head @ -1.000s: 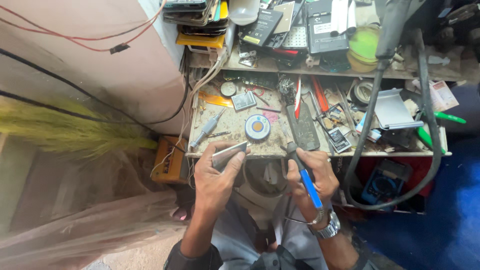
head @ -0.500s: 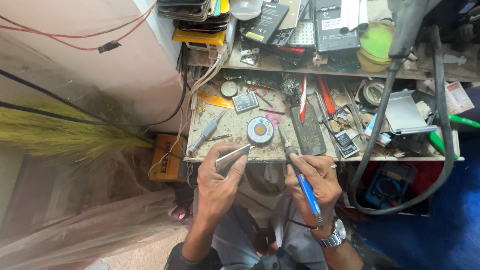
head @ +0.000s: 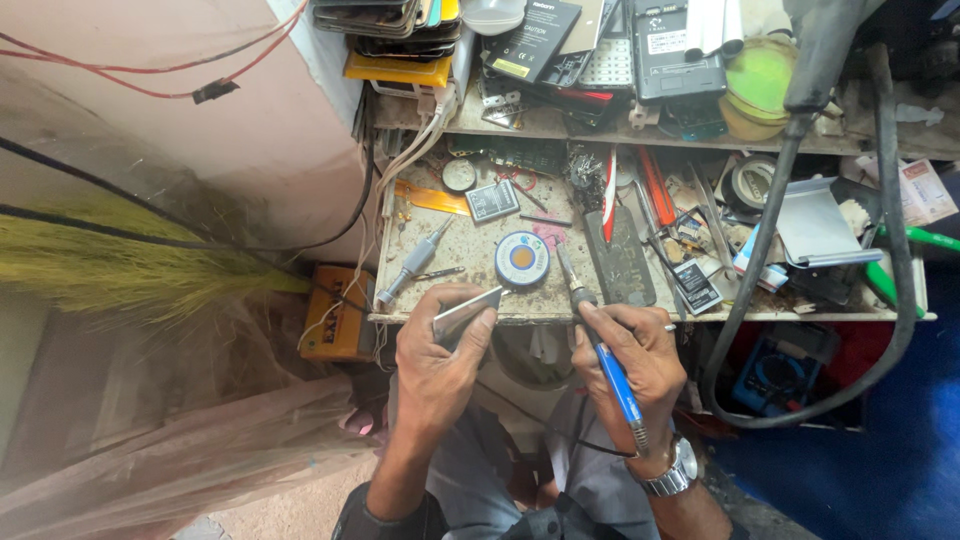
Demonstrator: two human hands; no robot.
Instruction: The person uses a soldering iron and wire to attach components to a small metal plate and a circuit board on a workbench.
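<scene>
Both of my hands were busy at the front edge of the desk (head: 470, 250), low in the middle of the frame.

My left hand (head: 437, 352) was closed around a thin grey metal piece (head: 466, 312), tilted up toward a round solder reel (head: 522, 260) just beyond it. My right hand (head: 632, 355) gripped a blue-handled soldering iron (head: 603, 355), its tip pointing up-left beside the reel. A grey screwdriver (head: 412, 262) lay to the left, and a dark flat board (head: 620, 262) to the right.
</scene>
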